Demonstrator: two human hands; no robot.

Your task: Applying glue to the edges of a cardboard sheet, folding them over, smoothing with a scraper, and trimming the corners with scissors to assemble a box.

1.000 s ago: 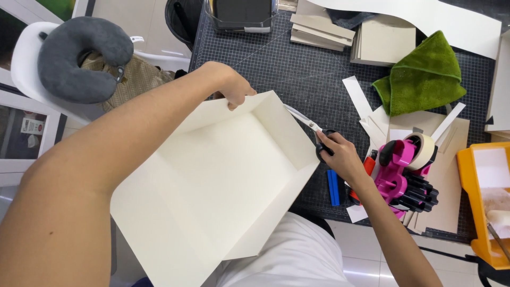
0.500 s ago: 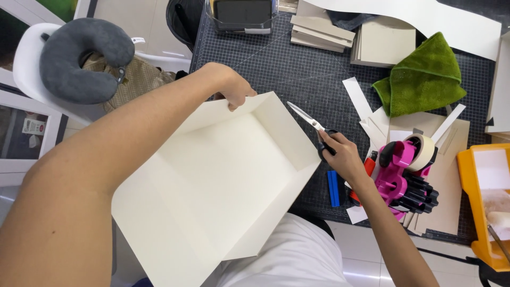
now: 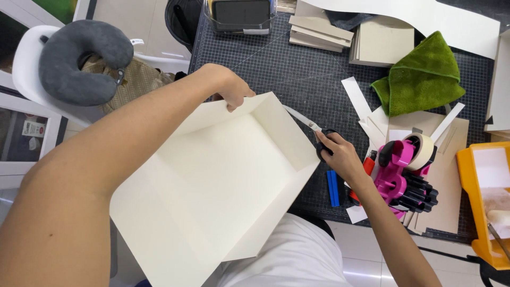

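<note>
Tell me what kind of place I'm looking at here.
Most likely a craft or box-making workbench. A gridded cutting mat covers the table, with stacked board pieces and a pink tape dispenser on it. The left hand holds a folded white card box; the right hand holds scissors.

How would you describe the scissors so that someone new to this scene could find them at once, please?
Start at the dark gridded cutting mat, then find the big folded cream card at its near edge. The scissors sit at the card's right edge, in the right hand. They alone have slim metal blades and black handle loops, unlike the pink tape dispenser nearby.
</note>
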